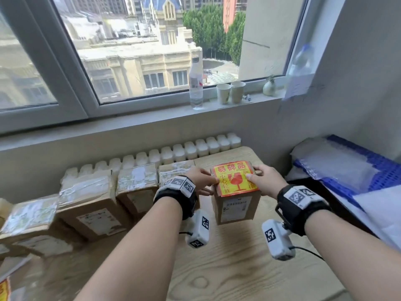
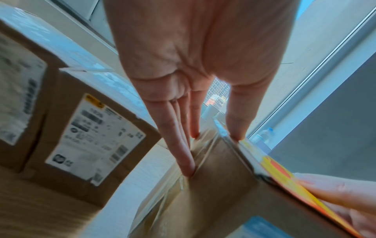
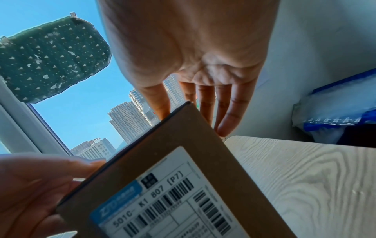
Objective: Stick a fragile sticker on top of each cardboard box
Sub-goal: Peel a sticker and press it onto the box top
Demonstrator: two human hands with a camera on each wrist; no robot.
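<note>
A small cardboard box (image 1: 236, 207) stands out from the row, over the wooden table (image 1: 238, 268). A yellow and red fragile sticker (image 1: 235, 178) covers its top. My left hand (image 1: 213, 186) grips the box's upper left edge, thumb on the sticker's left border and fingers pressed on the taped side (image 2: 213, 185). My right hand (image 1: 253, 173) grips the upper right edge, thumb on the sticker and fingers down the far right side. In the right wrist view the box's labelled front (image 3: 183, 161) fills the lower middle. I cannot tell whether the box touches the table.
Several taped cardboard boxes (image 1: 138, 183) without stickers line the left side along the radiator (image 1: 173, 151). A sheet of stickers (image 1: 4, 288) pokes in at the bottom left. A blue crate with plastic bags (image 1: 347, 164) stands right. A bottle (image 1: 196, 83) and paper cups (image 1: 231, 92) are on the sill.
</note>
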